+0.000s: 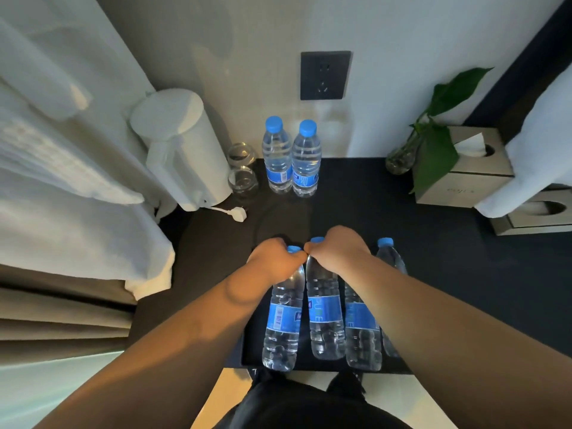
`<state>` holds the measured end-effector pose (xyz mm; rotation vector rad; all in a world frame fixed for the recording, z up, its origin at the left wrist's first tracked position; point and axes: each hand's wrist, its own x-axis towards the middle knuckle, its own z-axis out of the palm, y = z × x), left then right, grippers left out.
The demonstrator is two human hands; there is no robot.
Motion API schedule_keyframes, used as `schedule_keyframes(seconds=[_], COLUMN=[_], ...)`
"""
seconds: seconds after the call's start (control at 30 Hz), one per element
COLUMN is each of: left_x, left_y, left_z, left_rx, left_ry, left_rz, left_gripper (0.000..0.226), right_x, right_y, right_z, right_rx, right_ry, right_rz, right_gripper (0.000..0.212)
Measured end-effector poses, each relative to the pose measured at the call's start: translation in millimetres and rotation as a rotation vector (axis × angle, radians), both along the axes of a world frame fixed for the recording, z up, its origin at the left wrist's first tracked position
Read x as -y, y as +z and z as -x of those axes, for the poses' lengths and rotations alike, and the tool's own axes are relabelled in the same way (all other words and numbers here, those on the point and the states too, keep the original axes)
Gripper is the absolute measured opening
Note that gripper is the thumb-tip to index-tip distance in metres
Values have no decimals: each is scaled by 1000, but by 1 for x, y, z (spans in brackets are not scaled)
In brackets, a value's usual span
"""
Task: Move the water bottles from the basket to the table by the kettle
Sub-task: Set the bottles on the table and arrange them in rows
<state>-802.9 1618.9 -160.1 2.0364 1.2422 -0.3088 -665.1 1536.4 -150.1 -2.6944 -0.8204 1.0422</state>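
Two blue-capped water bottles [291,156] stand side by side on the dark table [402,212], just right of the white kettle [182,150]. At the table's front edge sits a black basket [247,351] with several more bottles upright in it. My left hand [275,258] grips the neck of the leftmost bottle [283,320]. My right hand [337,249] grips the neck of the bottle beside it [325,311]. Two more bottles [362,335] stand to the right, partly hidden by my right forearm.
Two small glass cups [243,168] stand between kettle and bottles. The kettle's white plug [236,213] lies on the table. A wall socket [325,75] is above. A plant in a glass vase [430,144] and tissue boxes [464,174] stand at the right. White bedding [62,181] borders the left.
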Motion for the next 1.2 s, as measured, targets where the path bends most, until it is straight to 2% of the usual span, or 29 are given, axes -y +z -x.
schedule_keyframes(seconds=[0.07,0.2,0.4,0.6,0.7,0.97,1.2], left_x=[-1,-5,-8,-11,-12,-21,-46], left_y=[4,21,45,65,76,107,130], left_z=[6,12,12,6,3,4,-1], left_rx=[2,-20,60,163,221,297,334], left_ry=[5,-63,-77,-16,9,-132,-175], left_rz=[15,-46,-139,-94,-60,-195,-310], left_gripper=[35,41,45,35,32,28,20], right_x=[8,18,22,25,22,18,10], right_y=[8,24,53,76,85,115,141], right_z=[2,1,-8,-18,-23,-37,-62], right_rx=[-13,-44,-26,0,44,107,195], right_ry=[14,60,84,124,220,351,281], right_rz=[-65,-148,-283,-318,-301,-332,-449], right_gripper=[36,39,37,30,28,34,29])
